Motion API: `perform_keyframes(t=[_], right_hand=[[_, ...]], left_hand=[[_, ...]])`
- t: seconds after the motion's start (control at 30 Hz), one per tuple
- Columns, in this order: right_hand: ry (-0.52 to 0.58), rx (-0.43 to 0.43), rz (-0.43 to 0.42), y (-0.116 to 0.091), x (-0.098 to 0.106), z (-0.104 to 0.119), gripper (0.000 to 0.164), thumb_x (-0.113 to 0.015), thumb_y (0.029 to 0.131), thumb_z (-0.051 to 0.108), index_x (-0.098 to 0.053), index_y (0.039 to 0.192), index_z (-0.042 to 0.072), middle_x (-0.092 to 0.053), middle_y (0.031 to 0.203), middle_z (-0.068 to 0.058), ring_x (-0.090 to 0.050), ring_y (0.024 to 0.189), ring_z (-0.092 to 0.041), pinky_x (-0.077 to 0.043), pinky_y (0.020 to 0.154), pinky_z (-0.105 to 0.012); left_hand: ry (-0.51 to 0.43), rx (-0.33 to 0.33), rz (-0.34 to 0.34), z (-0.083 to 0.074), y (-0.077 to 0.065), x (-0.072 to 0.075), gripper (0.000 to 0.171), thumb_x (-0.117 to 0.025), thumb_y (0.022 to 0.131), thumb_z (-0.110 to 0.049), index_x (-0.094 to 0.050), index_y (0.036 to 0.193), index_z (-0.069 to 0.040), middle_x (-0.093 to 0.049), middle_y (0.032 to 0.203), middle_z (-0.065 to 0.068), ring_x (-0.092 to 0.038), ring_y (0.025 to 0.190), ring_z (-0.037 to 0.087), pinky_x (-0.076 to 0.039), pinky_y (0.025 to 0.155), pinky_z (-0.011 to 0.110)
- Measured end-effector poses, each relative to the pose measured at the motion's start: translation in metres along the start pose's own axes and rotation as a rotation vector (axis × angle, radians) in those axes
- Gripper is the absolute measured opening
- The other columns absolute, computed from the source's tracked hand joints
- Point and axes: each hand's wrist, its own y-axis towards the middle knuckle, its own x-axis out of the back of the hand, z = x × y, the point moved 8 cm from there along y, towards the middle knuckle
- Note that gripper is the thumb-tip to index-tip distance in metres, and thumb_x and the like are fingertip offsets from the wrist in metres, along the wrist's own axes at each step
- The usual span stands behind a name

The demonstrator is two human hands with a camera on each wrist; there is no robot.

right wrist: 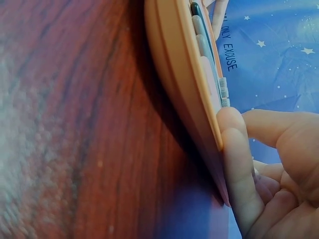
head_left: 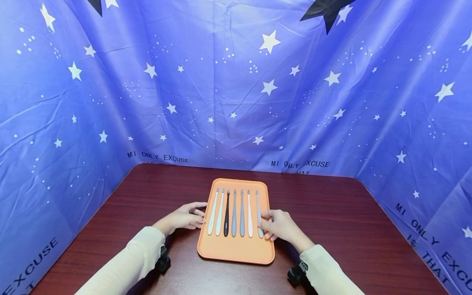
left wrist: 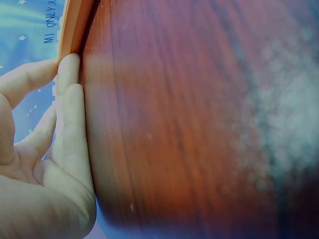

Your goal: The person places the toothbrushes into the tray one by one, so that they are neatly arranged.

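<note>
Several toothbrushes lie side by side on an orange tray [head_left: 236, 248], slim handles toward me and small heads at the far end. A black toothbrush [head_left: 226, 217] lies among pale green, grey-blue and whitish ones. My right hand [head_left: 282, 225] reaches over the tray's right rim and pinches the handle of the rightmost grey-blue toothbrush [head_left: 259, 213]. In the right wrist view, its fingertips [right wrist: 232, 119] hide part of that handle. At the tray's left edge is my left hand [head_left: 186, 216], fingers fairly straight; in the left wrist view its fingertips [left wrist: 70, 62] touch the tray's side.
The tray stands on a dark red wood-grain table [head_left: 324, 205]. Blue cloth [head_left: 221, 82] with stars and lettering hangs around the back and sides. A small black device [head_left: 162, 260] is strapped to each wrist by the pale sleeves [head_left: 129, 256].
</note>
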Motion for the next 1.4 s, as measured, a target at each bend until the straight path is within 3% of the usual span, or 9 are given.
perform_keyframes(t=[0.57,0.83,0.97,1.03,1.13,1.23,1.4], right_hand=[[0.033,0.051,-0.054,-0.010,0.014,0.001,0.031,-0.076,0.088,0.013,-0.066,0.113,-0.003,-0.061,0.066,-0.006,-0.065,0.054,-0.019,-0.055,0.047,-0.036],[-0.005,0.073,-0.092,-0.014,0.029,-0.004,0.026,-0.073,0.091,0.011,-0.066,0.112,-0.003,-0.066,0.073,-0.007,-0.066,0.059,-0.020,-0.056,0.051,-0.033],[-0.052,0.102,-0.139,-0.015,0.039,-0.007,0.025,-0.073,0.090,0.010,-0.067,0.111,-0.002,-0.065,0.075,-0.004,-0.066,0.060,-0.018,-0.055,0.052,-0.030],[-0.115,0.119,-0.181,-0.016,0.046,-0.009,0.023,-0.073,0.089,0.010,-0.068,0.109,0.000,-0.065,0.075,-0.001,-0.064,0.059,-0.015,-0.054,0.054,-0.029],[-0.250,0.160,-0.244,-0.018,0.056,-0.012,0.020,-0.073,0.089,0.011,-0.070,0.107,0.004,-0.067,0.079,0.004,-0.064,0.066,-0.012,-0.053,0.064,-0.030],[-0.384,0.218,-0.297,-0.020,0.064,-0.012,0.019,-0.073,0.089,0.013,-0.071,0.107,0.006,-0.071,0.091,0.001,-0.068,0.082,-0.015,-0.053,0.078,-0.037],[-0.535,0.279,-0.339,-0.028,0.075,-0.011,0.027,-0.070,0.092,0.017,-0.070,0.115,0.003,-0.070,0.110,-0.011,-0.066,0.105,-0.030,-0.050,0.091,-0.050]], left_hand=[[0.089,-0.013,-0.018,-0.006,-0.003,-0.001,0.067,-0.070,0.088,-0.010,-0.041,0.148,0.002,-0.065,0.104,0.008,-0.071,0.080,0.022,-0.056,0.067,0.036],[0.193,-0.072,-0.029,-0.017,-0.008,0.002,0.057,-0.065,0.091,-0.009,-0.047,0.143,0.004,-0.067,0.101,0.008,-0.071,0.077,0.024,-0.056,0.061,0.038],[0.352,-0.155,-0.092,-0.027,-0.008,0.009,0.048,-0.066,0.090,-0.005,-0.056,0.136,0.002,-0.068,0.091,0.004,-0.068,0.066,0.019,-0.055,0.056,0.036],[0.469,-0.208,-0.135,-0.034,-0.008,0.012,0.045,-0.066,0.088,-0.003,-0.059,0.133,0.001,-0.068,0.086,0.001,-0.065,0.062,0.016,-0.054,0.059,0.035],[0.686,-0.243,-0.226,-0.042,-0.009,0.016,0.043,-0.067,0.086,-0.006,-0.065,0.129,-0.007,-0.068,0.084,-0.005,-0.065,0.071,0.013,-0.052,0.069,0.038],[0.879,-0.255,-0.316,-0.049,-0.012,0.020,0.041,-0.069,0.085,-0.011,-0.068,0.126,-0.013,-0.068,0.090,-0.007,-0.066,0.084,0.016,-0.053,0.075,0.045],[1.114,-0.331,-0.421,-0.058,-0.019,0.020,0.036,-0.068,0.090,-0.022,-0.069,0.124,-0.012,-0.066,0.113,0.008,-0.065,0.103,0.030,-0.053,0.079,0.053]])
